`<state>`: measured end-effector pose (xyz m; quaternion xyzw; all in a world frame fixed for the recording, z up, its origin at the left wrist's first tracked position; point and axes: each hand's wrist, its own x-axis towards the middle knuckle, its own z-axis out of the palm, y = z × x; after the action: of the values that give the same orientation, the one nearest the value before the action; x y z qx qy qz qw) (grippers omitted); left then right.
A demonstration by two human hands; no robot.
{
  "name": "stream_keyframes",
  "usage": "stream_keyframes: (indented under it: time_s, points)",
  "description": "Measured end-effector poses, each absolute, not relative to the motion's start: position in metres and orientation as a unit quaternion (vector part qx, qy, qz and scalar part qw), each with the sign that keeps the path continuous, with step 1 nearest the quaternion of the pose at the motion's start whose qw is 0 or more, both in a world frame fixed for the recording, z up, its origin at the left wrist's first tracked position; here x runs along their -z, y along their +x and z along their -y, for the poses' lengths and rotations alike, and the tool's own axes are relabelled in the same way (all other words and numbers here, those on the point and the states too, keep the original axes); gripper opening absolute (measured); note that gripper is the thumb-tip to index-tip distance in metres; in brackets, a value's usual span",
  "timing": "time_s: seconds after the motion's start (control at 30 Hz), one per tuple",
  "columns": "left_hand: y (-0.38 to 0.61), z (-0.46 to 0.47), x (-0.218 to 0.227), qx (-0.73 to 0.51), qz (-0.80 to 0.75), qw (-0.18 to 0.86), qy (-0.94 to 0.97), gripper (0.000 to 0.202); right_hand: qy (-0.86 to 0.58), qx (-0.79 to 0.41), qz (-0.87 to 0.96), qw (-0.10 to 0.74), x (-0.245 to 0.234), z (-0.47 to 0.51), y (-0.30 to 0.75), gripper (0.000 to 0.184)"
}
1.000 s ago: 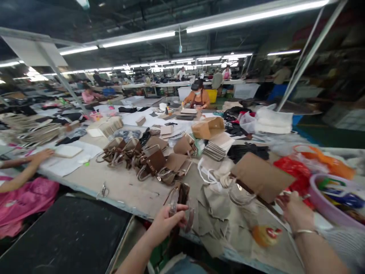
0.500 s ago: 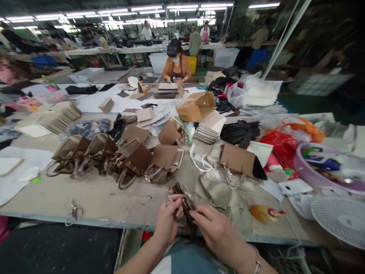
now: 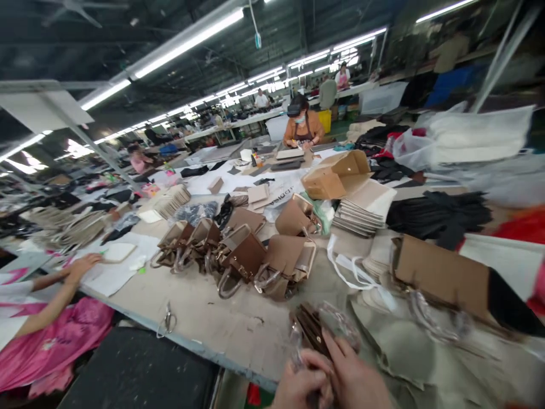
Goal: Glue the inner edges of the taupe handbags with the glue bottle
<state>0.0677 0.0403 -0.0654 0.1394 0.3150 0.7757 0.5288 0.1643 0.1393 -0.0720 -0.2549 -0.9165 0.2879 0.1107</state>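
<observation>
Low in the head view, both my hands are closed on a small brown handbag (image 3: 310,330) with clear plastic about its handles. My left hand (image 3: 303,379) curls its fingers at the bag's near side. Against the right side press the fingers of my right hand (image 3: 360,372). The bag's lower part is hidden by my hands. Just beyond it lies a row of brown handbags, among them a darker one (image 3: 244,255) and a lighter one (image 3: 285,255). A larger tan bag (image 3: 440,278) with plastic-wrapped handles lies to the right, beside greyish-green sheet material (image 3: 395,335).
Scissors (image 3: 167,320) lie near the table's front edge. Stacked pale panels (image 3: 360,215), a cardboard box (image 3: 336,175) and black strips (image 3: 438,216) are farther back. At left, a co-worker's hand (image 3: 87,264) is by a white pad (image 3: 118,252). Another person (image 3: 303,128) sits across the table.
The view has swung left and tilted, bringing the co-worker at left into sight. The handbag stays in my hands; my left hand now sits lower on it, closer to my right.
</observation>
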Motion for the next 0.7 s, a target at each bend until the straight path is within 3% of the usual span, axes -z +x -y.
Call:
stream_keyframes:
  time_s: [0.13, 0.27, 0.37, 0.57, 0.7]
  points:
    - [0.059, -0.039, 0.083, -0.801, -0.278, 0.499, 0.176, 0.014, -0.203, -0.253, 0.941, 0.1, 0.087, -0.141, 0.159, 0.04]
    - [0.054, -0.027, 0.075, -0.786, -0.288, 0.515, 0.186, 0.012, -0.213, -0.187, 0.955, 0.081, 0.079, -0.141, 0.145, 0.019]
    - [0.052, -0.015, 0.065, -0.779, -0.291, 0.531, 0.166, 0.012, -0.207, -0.127, 0.969, 0.049, 0.062, -0.14, 0.134, 0.018]
    - [0.026, -0.004, 0.034, -0.816, -0.279, 0.504, 0.055, 0.006, -0.053, -0.032, 0.997, 0.05, 0.019, -0.125, 0.141, 0.019]
    - [-0.005, -0.005, 0.027, -0.829, -0.273, 0.482, 0.071, 0.006, -0.046, -0.022, 0.998, 0.035, 0.01, -0.095, 0.174, 0.018]
